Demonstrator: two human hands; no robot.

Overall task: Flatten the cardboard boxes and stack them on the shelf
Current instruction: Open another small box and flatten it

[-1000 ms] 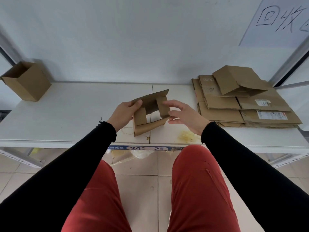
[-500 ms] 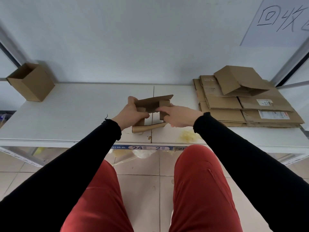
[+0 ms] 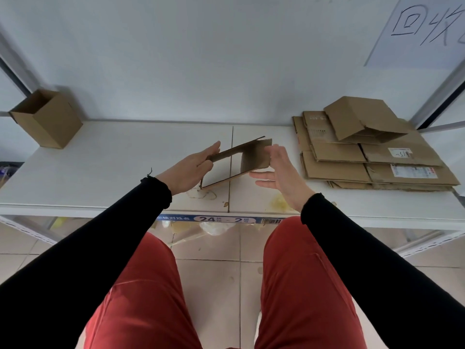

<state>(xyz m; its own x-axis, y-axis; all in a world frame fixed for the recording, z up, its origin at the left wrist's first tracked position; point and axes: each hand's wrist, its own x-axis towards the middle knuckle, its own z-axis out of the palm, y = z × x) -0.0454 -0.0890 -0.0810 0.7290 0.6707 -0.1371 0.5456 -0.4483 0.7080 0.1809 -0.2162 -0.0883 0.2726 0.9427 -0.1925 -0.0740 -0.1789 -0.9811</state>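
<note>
Left hand point(image 3: 192, 170) fingers pinched the half-collapsed box point(image 3: 247, 157) mid-frame; right hand point(image 3: 283, 172) fingers spread, barely touching. Box could spring open or slip.

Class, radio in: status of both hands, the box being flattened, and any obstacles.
Left hand gripping small brown cardboard box, nearly collapsed. Right hand open beside it. Flattened stack waits right; nothing in between.

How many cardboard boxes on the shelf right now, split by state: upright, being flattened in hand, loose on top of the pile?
Upright open box: 1, at the left end of the shelf
Box being flattened: 1, between the left hand and the right hand
Partly folded box: 1, on top of the flat pile
Total: 3, plus the flat pile, whose sheets cannot be counted.
</note>
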